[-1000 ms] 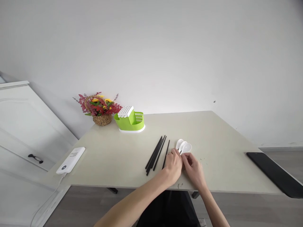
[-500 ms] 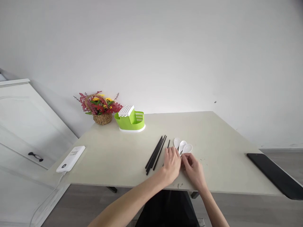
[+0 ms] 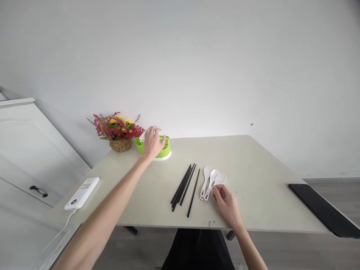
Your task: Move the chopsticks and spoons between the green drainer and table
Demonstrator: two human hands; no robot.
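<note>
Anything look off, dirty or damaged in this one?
Dark spots near the front edge of the table look like stains or chipping. The wall has a small dark mark. The flat black object seems to overhang the table's right side.

The single head view looks forward and slightly down across the table.

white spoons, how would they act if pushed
The white spoons look smooth and glossy, so they would probably slide easily on the table. Their rounded bowls may let them rock or swivel. Their evenly formed handles suggest something stiff, not floppy.
</note>
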